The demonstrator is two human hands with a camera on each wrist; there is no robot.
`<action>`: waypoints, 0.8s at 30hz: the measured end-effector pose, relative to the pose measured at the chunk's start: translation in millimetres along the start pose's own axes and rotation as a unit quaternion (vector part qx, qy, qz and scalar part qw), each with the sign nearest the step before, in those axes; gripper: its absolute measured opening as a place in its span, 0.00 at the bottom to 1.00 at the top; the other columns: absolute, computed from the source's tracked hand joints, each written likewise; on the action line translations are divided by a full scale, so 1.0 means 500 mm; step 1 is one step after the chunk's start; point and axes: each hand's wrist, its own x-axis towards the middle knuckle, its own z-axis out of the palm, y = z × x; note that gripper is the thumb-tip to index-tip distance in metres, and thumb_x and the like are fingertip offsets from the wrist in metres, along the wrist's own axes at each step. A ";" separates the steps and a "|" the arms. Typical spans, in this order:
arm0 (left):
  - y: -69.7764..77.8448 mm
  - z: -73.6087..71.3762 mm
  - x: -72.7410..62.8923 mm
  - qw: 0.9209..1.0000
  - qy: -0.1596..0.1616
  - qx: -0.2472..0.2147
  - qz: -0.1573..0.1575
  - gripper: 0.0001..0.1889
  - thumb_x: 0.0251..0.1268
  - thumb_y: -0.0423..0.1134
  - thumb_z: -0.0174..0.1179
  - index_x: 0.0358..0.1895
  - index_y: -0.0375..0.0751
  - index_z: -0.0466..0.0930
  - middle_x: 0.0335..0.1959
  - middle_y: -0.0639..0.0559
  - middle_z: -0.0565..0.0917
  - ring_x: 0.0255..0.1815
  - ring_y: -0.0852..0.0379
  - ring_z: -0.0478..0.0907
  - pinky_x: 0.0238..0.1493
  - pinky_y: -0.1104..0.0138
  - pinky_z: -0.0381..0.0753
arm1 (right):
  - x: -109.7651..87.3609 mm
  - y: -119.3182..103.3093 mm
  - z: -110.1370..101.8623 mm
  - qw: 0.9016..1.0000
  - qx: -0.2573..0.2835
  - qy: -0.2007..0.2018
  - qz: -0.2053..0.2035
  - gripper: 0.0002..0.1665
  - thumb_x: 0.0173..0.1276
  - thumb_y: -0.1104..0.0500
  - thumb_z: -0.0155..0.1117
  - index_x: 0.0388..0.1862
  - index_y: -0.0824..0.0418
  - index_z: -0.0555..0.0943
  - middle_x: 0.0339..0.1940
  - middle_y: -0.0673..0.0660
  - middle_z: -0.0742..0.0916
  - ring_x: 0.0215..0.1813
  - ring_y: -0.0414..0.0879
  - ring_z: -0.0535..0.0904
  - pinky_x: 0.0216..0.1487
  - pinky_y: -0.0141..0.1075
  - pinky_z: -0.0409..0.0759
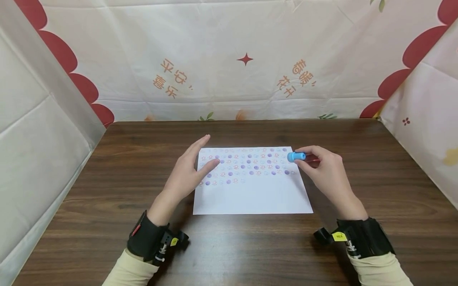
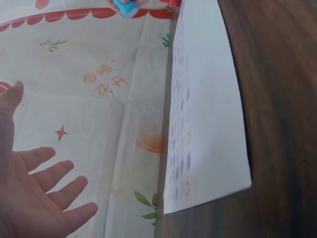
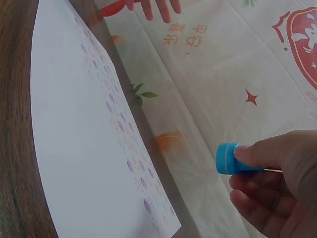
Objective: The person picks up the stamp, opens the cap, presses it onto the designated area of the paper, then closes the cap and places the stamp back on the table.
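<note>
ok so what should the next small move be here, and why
Probably have the right hand carry the blue cylinder to just past the right end of the lowest row of prints. That row stops partway across the paper sheet, with bare space to its right, while in the head view the cylinder is by the sheet's upper right corner.

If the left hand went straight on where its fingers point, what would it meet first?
The left hand would probably meet the cloth behind the table, though depth is unclear.
</note>
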 end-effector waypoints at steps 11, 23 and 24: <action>0.006 0.020 -0.005 0.998 -0.022 -0.061 -0.009 0.33 0.71 0.54 0.59 0.76 0.55 0.61 0.77 0.55 0.65 0.79 0.51 0.61 0.76 0.43 0.62 | -0.001 -0.019 0.011 1.000 0.027 -0.003 -0.004 0.17 0.60 0.66 0.74 0.49 0.65 0.84 0.41 0.63 0.90 0.38 0.52 0.86 0.40 0.07 0.71; 0.016 0.047 -0.011 0.997 -0.041 -0.070 -0.013 0.33 0.67 0.52 0.64 0.74 0.56 0.66 0.74 0.54 0.70 0.76 0.51 0.67 0.74 0.47 0.67 | -0.006 -0.030 0.023 0.998 0.042 -0.038 0.009 0.17 0.60 0.64 0.75 0.48 0.63 0.85 0.40 0.61 0.90 0.37 0.49 0.85 0.41 0.10 0.74; 0.017 0.047 -0.012 0.997 -0.043 -0.068 -0.015 0.33 0.66 0.52 0.64 0.74 0.56 0.66 0.74 0.54 0.70 0.76 0.51 0.67 0.74 0.46 0.67 | -0.006 -0.031 0.026 0.998 0.044 -0.040 0.008 0.17 0.60 0.65 0.75 0.48 0.63 0.85 0.40 0.61 0.90 0.37 0.49 0.85 0.40 0.11 0.75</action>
